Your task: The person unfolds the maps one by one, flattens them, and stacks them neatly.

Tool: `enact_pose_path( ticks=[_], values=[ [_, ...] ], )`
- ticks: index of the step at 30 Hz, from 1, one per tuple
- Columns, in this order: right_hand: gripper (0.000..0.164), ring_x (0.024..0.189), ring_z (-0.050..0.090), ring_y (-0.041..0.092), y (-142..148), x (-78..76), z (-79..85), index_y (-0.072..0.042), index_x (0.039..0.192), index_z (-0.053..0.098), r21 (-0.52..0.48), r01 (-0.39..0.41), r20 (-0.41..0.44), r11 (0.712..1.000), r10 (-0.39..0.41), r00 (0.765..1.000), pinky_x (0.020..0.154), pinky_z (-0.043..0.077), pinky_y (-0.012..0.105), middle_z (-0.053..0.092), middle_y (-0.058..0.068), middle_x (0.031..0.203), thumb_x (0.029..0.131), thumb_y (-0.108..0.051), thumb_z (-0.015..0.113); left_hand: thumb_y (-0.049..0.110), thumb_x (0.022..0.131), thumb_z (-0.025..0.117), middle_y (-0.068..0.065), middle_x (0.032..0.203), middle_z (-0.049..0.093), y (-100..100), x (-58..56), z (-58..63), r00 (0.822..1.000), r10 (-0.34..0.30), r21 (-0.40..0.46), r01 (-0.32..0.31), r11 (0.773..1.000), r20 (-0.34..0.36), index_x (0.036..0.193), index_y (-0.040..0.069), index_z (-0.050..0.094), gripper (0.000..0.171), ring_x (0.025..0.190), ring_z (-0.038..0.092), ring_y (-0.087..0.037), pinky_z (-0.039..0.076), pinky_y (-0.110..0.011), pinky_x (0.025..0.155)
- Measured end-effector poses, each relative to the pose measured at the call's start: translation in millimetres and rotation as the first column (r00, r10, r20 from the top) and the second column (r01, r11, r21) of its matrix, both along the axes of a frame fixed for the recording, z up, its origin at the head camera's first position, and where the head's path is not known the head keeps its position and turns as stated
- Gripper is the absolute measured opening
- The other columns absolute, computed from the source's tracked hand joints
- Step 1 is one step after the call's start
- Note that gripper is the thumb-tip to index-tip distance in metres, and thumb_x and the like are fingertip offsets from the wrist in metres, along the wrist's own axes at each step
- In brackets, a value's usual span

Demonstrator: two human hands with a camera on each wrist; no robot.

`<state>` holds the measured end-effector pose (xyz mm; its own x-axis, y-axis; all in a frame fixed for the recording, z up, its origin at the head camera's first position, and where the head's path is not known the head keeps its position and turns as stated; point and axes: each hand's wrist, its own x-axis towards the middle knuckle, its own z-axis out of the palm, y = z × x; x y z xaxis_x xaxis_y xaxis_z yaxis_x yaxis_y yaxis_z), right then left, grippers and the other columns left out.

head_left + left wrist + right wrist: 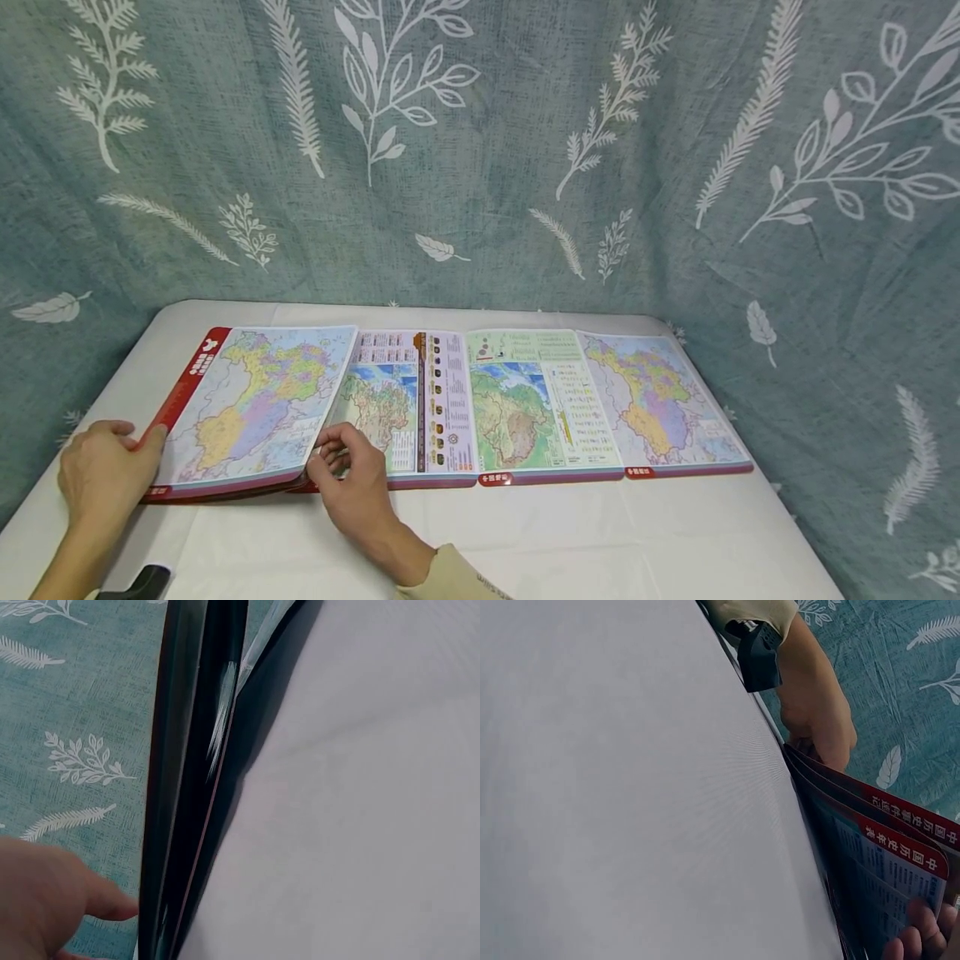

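Note:
A folding map book (262, 408) with a red spine strip lies at the left of the table. Its top page shows a map in pastel colours. Gripping the spine strip near its front corner is my left hand (108, 475), thumb on top. In the left wrist view that thumb meets the book's dark edge (187, 787). My right hand (356, 479) pinches the front right corner of the upper pages, fingers curled. The right wrist view shows the pages (885, 862) fanned slightly apart, with right fingertips (922, 922) at their corner.
More map panels (517, 417) run in a row to the right, ending with another pastel map (645, 400). They lie on a white tablecloth (570, 542). A green leaf-patterned curtain (480, 167) hangs behind. A black device (138, 583) sits at my left wrist.

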<state>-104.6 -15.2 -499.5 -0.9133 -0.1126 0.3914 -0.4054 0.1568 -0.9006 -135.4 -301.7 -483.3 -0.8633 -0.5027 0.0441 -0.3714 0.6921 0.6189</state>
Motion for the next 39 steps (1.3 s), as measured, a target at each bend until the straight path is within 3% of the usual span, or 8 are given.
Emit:
enact_pose_path(
  ticks=[2, 5, 8, 18, 30, 39],
  values=[
    [0.002, 0.075, 0.055, -0.003, 1.5, 0.1, 0.4, -0.011, 0.1, 0.067, 0.008, 0.017, -0.01, 1.0, -0.017, 1.0, 0.069, 0.053, 0.017, 0.066, 0.001, 0.083, 0.098, -0.012, 0.066, 0.026, 0.099, 0.061, -0.039, 0.104, 0.06, 2.2, 0.2, 0.3, 1.0, -0.012, 0.001, 0.012, 1.0, 0.009, 0.128, -0.02, 0.051, 0.055, 0.109, 0.047, -0.058, 0.036, -0.066, 0.092],
    [0.016, 0.073, 0.051, -0.005, 3.2, 0.1, 0.5, -0.012, 0.095, 0.069, 0.027, 0.034, -0.009, 0.999, -0.033, 0.999, 0.067, 0.046, 0.013, 0.063, 0.001, 0.078, 0.104, -0.023, 0.062, 0.026, 0.098, 0.063, -0.036, 0.094, 0.062, 5.5, 0.5, 0.8, 0.999, -0.045, -0.001, 0.045, 0.999, 0.01, 0.128, -0.021, 0.05, 0.057, 0.102, 0.05, -0.057, 0.038, -0.065, 0.086],
    [0.018, 0.07, 0.048, -0.005, 4.6, 0.4, 0.6, -0.012, 0.093, 0.068, 0.024, 0.015, 0.004, 1.0, -0.016, 1.0, 0.065, 0.042, 0.012, 0.06, 0.001, 0.075, 0.103, -0.027, 0.066, 0.026, 0.097, 0.065, -0.034, 0.089, 0.062, 8.7, 0.9, 1.4, 0.997, -0.072, -0.018, 0.072, 0.997, 0.001, 0.126, -0.022, 0.051, 0.057, 0.099, 0.052, -0.056, 0.038, -0.063, 0.082],
    [0.016, 0.065, 0.052, -0.003, 6.5, 5.5, 2.9, -0.008, 0.096, 0.066, -0.053, -0.051, 0.079, 0.997, 0.055, 0.995, 0.06, 0.046, 0.013, 0.068, 0.007, 0.078, 0.097, -0.021, 0.075, 0.026, 0.097, 0.064, -0.036, 0.094, 0.058, 10.5, 0.5, 1.9, 0.998, -0.065, -0.015, 0.065, 0.998, 0.015, 0.121, -0.021, 0.052, 0.054, 0.098, 0.049, -0.055, 0.038, -0.063, 0.083],
    [0.012, 0.063, 0.051, -0.004, 18.5, 8.3, 1.4, -0.008, 0.096, 0.062, -0.012, 0.001, 0.096, 1.0, 0.0, 0.995, 0.06, 0.047, 0.014, 0.066, 0.004, 0.073, 0.094, -0.013, 0.073, 0.024, 0.098, 0.065, -0.036, 0.1, 0.059, 19.3, -0.9, 1.3, 0.997, -0.067, -0.006, 0.067, 0.998, 0.032, 0.122, -0.019, 0.054, 0.051, 0.099, 0.049, -0.052, 0.037, -0.06, 0.082],
    [0.012, 0.064, 0.05, -0.004, 33.9, 8.6, 3.0, -0.01, 0.098, 0.063, 0.021, 0.054, 0.137, 0.998, -0.056, 0.989, 0.062, 0.044, 0.012, 0.064, -0.002, 0.071, 0.094, -0.012, 0.074, 0.024, 0.098, 0.067, -0.029, 0.091, 0.061, 30.6, 1.4, 2.5, 0.995, -0.096, 0.004, 0.096, 0.995, -0.001, 0.121, -0.017, 0.057, 0.048, 0.094, 0.051, -0.046, 0.035, -0.051, 0.077]
  ],
)
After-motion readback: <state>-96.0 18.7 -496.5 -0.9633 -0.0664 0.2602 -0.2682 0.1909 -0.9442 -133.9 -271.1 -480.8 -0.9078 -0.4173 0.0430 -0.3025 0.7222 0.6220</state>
